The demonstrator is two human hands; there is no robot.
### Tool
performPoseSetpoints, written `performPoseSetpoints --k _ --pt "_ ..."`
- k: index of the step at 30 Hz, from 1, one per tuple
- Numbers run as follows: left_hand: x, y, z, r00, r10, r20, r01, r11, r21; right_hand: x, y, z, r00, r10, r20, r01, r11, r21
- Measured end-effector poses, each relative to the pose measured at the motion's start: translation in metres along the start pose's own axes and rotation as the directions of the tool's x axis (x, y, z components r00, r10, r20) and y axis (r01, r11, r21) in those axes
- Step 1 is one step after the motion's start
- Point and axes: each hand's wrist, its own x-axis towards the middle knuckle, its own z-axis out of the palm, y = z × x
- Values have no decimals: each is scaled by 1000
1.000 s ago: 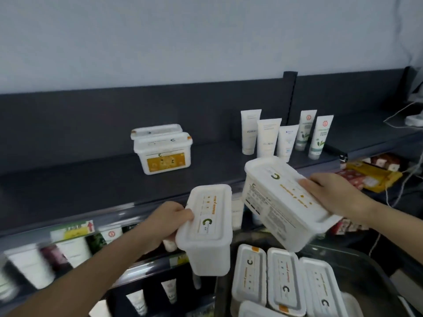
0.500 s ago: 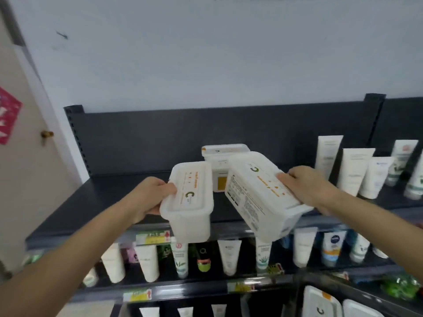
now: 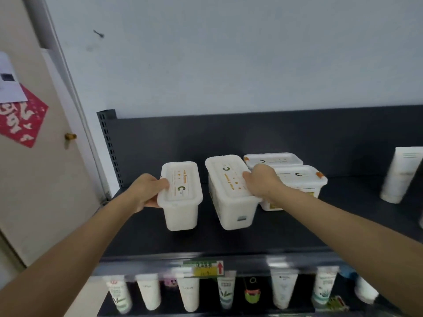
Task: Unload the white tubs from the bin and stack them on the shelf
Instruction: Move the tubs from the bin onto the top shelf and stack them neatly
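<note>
Tubs point(image 3: 180, 195) are hanging over the shelf point(image 3: 160, 239), the left hand point(image 3: 148, 191) gripping one, the right hand point(image 3: 261, 184) gripping a tilted one that is risking knocking the shelved pair point(image 3: 297, 179) beside it.

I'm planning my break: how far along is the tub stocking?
Done: the front tub and the rear tub stand on the shelf. In hand: the left hand grips the left tub and the right hand grips the middle tub, both low over the shelf; whether they have touched down is unclear. Left: setting these two down; the bin is out of view, so the remainder can't be counted.
</note>
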Motion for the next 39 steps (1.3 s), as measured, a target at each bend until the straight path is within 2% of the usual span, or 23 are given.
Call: performPoseSetpoints --k 6,11,15,20,26,29,32,35,37,39 --pt "44 -5 -9 999 -30 36 32 999 -31 43 -23 38 995 95 26 -97 986 134" --pt "65 -12 -11 997 -77 30 78 996 -45 68 -25 54 990 134 53 -137 990 40" --pt "70 -21 -13 993 -112 26 115 981 -154 84 -24 56 995 52 84 -45 995 -86" --pt "60 -32 -23 985 -170 -31 156 951 -267 108 -36 65 977 -64 202 97 982 -160" --pt "44 -52 -40 953 -258 -158 149 855 -496 123 -55 90 939 -215 268 248 964 -93" --pt "33 -55 -42 938 -305 -165 145 777 -613 125 -59 95 944 -254 210 267 963 -33" --pt "26 -58 -46 934 -328 -143 155 731 -664 121 -59 78 967 -128 222 143 988 -55" --pt "21 -60 -47 935 -335 -117 176 724 -666 113 -51 57 905 90 415 -89 996 -22" --pt "19 -58 -42 934 -335 -124 165 712 -683 111 -46 57 873 117 473 -183 979 95" --pt "19 -52 -38 930 -341 -139 138 673 -726 112 -46 67 902 127 413 -222 956 191"
